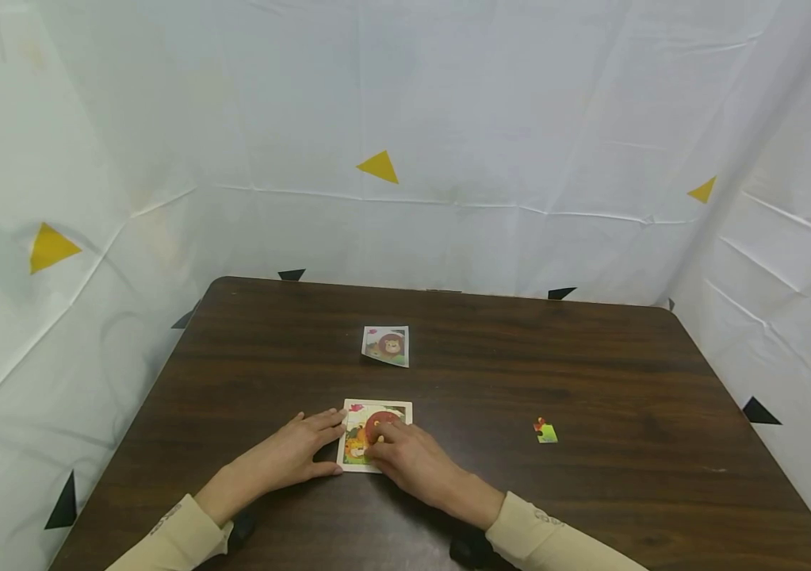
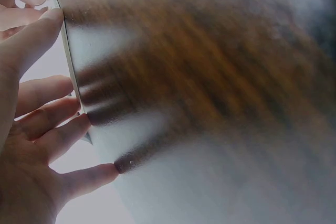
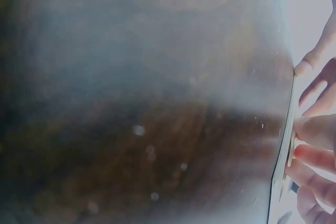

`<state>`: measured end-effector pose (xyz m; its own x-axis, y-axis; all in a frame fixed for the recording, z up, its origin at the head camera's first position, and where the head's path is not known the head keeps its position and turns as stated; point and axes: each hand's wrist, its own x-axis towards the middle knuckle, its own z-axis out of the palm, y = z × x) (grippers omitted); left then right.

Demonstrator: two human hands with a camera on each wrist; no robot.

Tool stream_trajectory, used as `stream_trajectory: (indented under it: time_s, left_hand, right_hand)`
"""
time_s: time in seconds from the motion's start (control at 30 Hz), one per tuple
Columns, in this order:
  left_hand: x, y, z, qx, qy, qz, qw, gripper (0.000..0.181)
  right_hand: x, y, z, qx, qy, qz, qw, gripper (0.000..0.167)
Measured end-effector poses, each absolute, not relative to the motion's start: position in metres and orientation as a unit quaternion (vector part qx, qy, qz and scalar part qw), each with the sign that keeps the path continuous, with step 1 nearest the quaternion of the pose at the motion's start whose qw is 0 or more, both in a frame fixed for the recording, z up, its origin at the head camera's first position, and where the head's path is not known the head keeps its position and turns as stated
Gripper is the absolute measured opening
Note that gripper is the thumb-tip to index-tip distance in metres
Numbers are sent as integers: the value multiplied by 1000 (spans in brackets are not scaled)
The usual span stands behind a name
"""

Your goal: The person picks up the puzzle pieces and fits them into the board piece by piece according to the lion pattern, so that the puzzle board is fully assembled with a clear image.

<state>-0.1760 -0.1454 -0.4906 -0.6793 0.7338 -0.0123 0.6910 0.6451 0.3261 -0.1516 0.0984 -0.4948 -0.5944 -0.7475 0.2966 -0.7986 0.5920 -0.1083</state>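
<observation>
A small framed jigsaw puzzle (image 1: 353,436) with a lion picture and a pale border lies on the table in the head view. My left hand (image 1: 298,448) rests at its left side, fingers spread, fingertips and thumb touching the border. My right hand (image 1: 415,464) is over the puzzle's right part, with thumb and curled fingers pinching a puzzle piece (image 3: 291,153) at its surface. Only the piece's thin edge shows in the right wrist view; the hand hides the rest. In the left wrist view, the left fingers (image 2: 58,137) meet the tray's edge.
A loose green-and-red puzzle piece (image 1: 546,431) lies to the right on the dark wooden table (image 1: 633,381). Behind the puzzle sits a small picture card (image 1: 386,346) with a curled lower corner. White sheets (image 1: 483,119) with yellow and black triangles surround the table.
</observation>
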Motion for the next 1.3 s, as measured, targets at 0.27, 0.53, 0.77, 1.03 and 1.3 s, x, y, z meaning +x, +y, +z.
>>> stream_trajectory:
  time_s: [0.27,0.53,0.77,1.03,1.3]
  left_hand:
    - [-177,-146,-493,395,904,148,67,61]
    - [-177,-146,-492,398,904,146,63,61]
    - [-177,-145,-493,397,904,144,61,61]
    - [-177,-145,-494,396,904,146,63,61]
    - [-176,-147,-495,396,904,149,63,61]
  right_hand:
    - [-150,96,-494,435,-887,98,120,10]
    - [-150,98,-493,426,-892,96,116,8]
    - [-147,97,-492,430,-891,87,115,7]
    - [-143,94,-492,410,-904,69,102,7]
    - [-139,93,-488,423,-901,32,94,9]
